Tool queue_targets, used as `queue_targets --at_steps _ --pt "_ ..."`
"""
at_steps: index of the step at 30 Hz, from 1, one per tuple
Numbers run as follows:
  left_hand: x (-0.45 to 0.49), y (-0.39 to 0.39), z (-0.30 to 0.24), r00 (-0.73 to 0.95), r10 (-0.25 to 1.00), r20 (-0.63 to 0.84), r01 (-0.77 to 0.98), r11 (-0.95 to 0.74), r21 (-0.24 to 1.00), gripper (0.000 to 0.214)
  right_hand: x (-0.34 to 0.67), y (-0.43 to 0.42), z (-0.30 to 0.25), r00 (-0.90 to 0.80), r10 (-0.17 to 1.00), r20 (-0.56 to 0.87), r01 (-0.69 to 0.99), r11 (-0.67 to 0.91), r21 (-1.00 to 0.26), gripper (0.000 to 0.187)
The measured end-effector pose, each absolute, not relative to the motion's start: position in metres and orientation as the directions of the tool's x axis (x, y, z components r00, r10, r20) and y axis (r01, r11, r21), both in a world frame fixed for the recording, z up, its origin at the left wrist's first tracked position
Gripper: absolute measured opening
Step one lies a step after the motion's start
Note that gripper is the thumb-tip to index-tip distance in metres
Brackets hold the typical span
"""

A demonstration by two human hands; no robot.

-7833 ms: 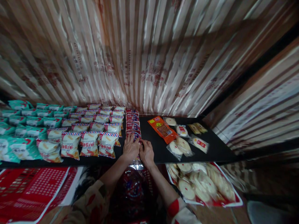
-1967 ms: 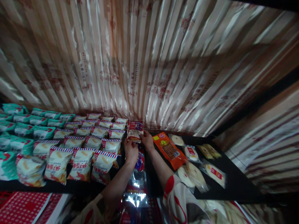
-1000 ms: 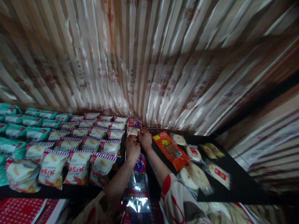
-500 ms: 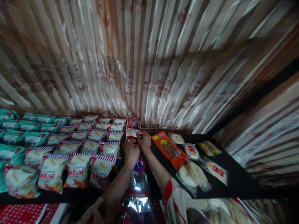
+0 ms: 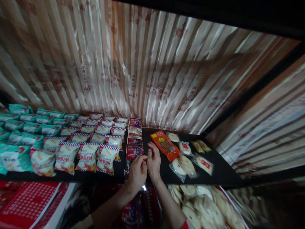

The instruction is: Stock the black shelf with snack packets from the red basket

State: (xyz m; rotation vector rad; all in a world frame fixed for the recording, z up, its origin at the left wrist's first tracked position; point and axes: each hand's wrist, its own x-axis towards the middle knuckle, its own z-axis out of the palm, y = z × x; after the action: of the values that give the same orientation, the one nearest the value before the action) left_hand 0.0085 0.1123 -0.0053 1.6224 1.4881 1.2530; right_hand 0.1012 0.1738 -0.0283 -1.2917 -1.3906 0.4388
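Observation:
A strip of dark red snack packets (image 5: 134, 140) lies in a line from the back wall to the front of the black shelf (image 5: 221, 173). Its shiny tail (image 5: 144, 187) hangs over the shelf edge under my hands. My left hand (image 5: 137, 172) is curled with its fingertips pinched at the near edge of the front red packet (image 5: 133, 151). My right hand (image 5: 154, 160) sits beside it, fingers bent inward and touching the left fingertips on the same edge. Both forearms reach up from below.
White striped snack bags (image 5: 105, 155) and green bags (image 5: 14, 156) fill the shelf's left. On the right lie an orange packet (image 5: 165, 145), wrapped round cakes (image 5: 182, 165) and small yellow packets (image 5: 201, 146). A big bag of round cakes (image 5: 205, 203) and a red checked box (image 5: 23, 200) sit below.
Both hands have drawn back from the far end of the shelf to its front edge. The red packets they held up at the back now lie flat in a row.

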Motion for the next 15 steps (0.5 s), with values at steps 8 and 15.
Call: queue_targets --at_steps 8,15 --pt "-0.029 -0.018 -0.075 0.236 0.961 -0.144 0.543 -0.008 0.84 0.024 0.09 0.018 -0.093 0.085 0.994 0.066 0.395 0.028 -0.918 0.026" --pt "-0.06 -0.03 -0.144 0.028 0.822 -0.569 0.663 0.411 0.626 0.021 0.075 -0.008 -0.139 -0.309 0.809 -0.5 0.821 -0.038 -0.569 0.027"
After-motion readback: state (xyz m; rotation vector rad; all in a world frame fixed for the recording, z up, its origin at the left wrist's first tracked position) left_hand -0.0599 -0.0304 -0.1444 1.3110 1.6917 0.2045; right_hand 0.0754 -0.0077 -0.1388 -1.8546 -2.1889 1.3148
